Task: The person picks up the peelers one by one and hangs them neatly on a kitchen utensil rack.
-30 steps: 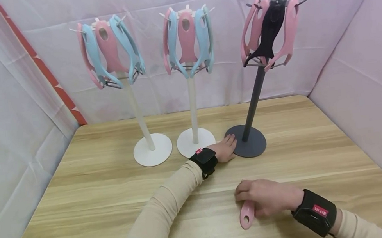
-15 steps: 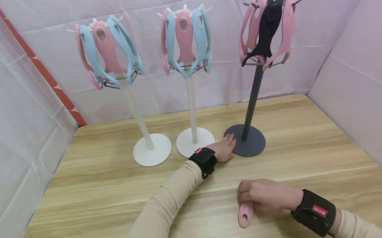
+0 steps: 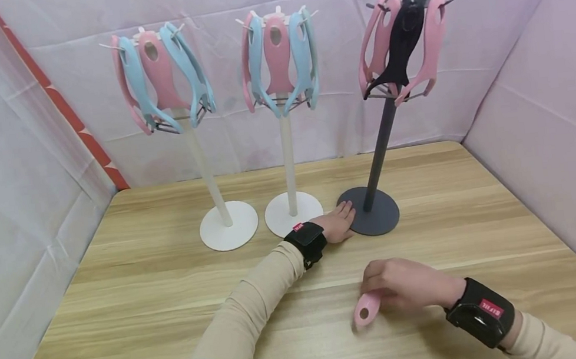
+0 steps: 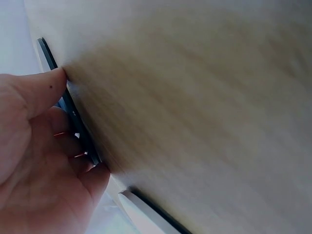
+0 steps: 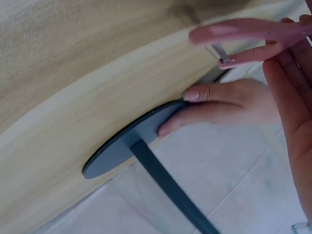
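My right hand [image 3: 411, 281] grips a pink Y-shaped peeler [image 3: 367, 309] a little above the wooden table, its handle end with the oval hole sticking out toward me. In the right wrist view the peeler's two prongs and metal blade [image 5: 220, 50] show beyond the fingers. My left hand [image 3: 335, 225] rests on the round base [image 3: 380, 219] of a dark grey stand, fingers stretched over its left edge. From this stand's top hang several pink peelers [image 3: 435, 47] and a black peeler [image 3: 403, 42].
Two white stands, left [image 3: 230, 233] and middle [image 3: 287, 156], stand beside the dark one, both hung with pink and light blue peelers [image 3: 301, 53]. Pale cloth walls [image 3: 549, 84] enclose the table [image 3: 138, 315] at the back and sides.
My right hand has lifted slightly from the table, and the peeler's handle end has swung up and a little left. My left hand stays on the dark base.
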The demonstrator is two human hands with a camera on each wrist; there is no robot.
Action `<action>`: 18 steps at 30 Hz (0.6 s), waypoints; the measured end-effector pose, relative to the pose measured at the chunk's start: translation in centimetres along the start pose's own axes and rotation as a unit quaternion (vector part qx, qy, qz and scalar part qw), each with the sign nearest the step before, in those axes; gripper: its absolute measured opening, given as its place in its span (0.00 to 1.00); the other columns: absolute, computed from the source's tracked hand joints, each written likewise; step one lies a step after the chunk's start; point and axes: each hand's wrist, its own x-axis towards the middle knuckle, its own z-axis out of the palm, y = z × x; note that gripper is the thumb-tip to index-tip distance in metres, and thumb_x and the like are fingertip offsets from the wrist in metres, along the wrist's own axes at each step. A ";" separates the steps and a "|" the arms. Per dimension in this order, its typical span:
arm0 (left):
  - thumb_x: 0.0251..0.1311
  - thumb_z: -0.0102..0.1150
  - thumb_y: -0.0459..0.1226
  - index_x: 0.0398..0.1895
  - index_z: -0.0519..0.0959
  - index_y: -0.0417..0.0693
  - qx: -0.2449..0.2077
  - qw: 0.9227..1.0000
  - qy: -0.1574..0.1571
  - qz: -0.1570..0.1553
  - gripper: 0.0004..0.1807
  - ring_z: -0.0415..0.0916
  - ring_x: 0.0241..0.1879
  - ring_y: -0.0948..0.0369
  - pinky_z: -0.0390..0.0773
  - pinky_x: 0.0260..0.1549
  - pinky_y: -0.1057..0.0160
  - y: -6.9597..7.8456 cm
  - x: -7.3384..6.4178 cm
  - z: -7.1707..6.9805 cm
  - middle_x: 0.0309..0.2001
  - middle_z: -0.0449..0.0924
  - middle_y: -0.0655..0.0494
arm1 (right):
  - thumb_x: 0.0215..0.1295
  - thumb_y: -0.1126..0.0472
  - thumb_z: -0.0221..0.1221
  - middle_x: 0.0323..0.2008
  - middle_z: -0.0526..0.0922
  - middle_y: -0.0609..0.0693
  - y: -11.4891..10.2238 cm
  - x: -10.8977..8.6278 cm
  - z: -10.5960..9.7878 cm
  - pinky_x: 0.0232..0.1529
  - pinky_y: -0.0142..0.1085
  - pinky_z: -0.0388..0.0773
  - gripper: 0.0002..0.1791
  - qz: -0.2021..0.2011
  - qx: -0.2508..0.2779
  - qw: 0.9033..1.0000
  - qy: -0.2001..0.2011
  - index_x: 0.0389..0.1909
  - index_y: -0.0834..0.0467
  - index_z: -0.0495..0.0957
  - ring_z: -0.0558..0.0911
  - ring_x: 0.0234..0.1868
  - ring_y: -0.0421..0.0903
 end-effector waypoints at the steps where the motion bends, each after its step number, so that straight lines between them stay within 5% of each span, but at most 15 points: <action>1: 0.69 0.35 0.48 0.71 0.42 0.42 -0.002 1.000 -0.001 0.000 0.33 0.29 0.70 0.58 0.37 0.65 0.68 0.0 0.0 0.0 0.72 0.33 0.48 | 0.39 0.69 0.67 0.33 0.78 0.42 0.1 0.0 -0.2 0.39 0.28 0.75 0.16 -0.001 0.004 1.000 0.009 0.34 0.55 0.81 0.76 0.37 0.36; 11: 0.69 0.35 0.48 0.71 0.43 0.42 0.004 1.000 0.000 -0.003 0.33 0.30 0.70 0.57 0.37 0.65 0.68 0.1 0.0 0.0 0.72 0.33 0.47 | 0.48 0.66 0.66 0.32 0.80 0.42 1.7 -0.4 -2.6 0.33 0.26 0.74 0.13 0.041 0.038 0.992 0.113 0.37 0.57 0.80 0.76 0.32 0.35; 18: 0.70 0.34 0.48 0.71 0.41 0.42 0.019 1.000 -0.007 -0.001 0.33 0.28 0.69 0.57 0.35 0.65 0.67 -0.1 0.7 0.5 0.71 0.31 0.47 | 0.47 0.69 0.66 0.29 0.82 0.48 2.8 -0.3 -5.4 0.35 0.20 0.73 0.15 0.091 0.030 0.966 0.239 0.38 0.67 0.79 0.78 0.29 0.37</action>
